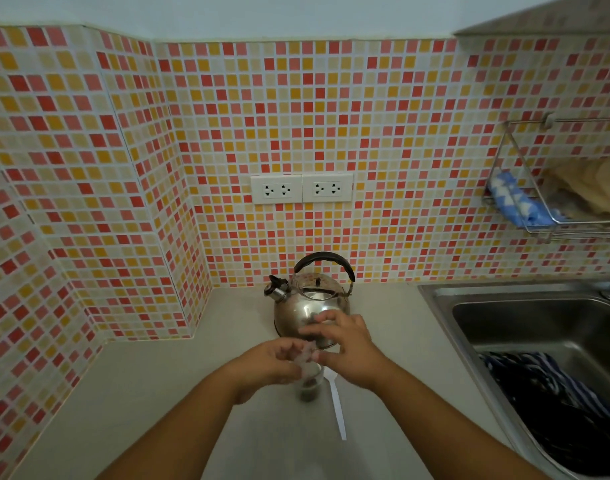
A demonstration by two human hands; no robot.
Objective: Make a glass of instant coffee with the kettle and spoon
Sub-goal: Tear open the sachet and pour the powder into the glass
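Behind the hands, a steel kettle (310, 306) with a black handle stands on the pale counter (151, 393), spout to the left, close to the mosaic-tiled wall (383, 133). Two white double sockets (301, 188) sit on that wall above it. To the right a steel sink (470, 306) is set into the counter, with a dark striped cloth (546, 393) bunched in its basin and a tap partly visible at the edge. Higher on the right a wire rack (525, 209) holds a blue-and-white cloth (515, 202) and something pale, too blurred to name.

Both hands meet over a clear glass (310, 386) that stands just in front of the kettle. Dark granules lie at its bottom. The left hand (272, 362) and right hand (348, 348) pinch a small, blurred sachet (308, 353) between thumbs and fingertips right above the rim, the remaining fingers loosely curled. A white plastic spoon (336, 403) lies on the counter just right of the glass, bowl toward the kettle, partly under the right wrist.
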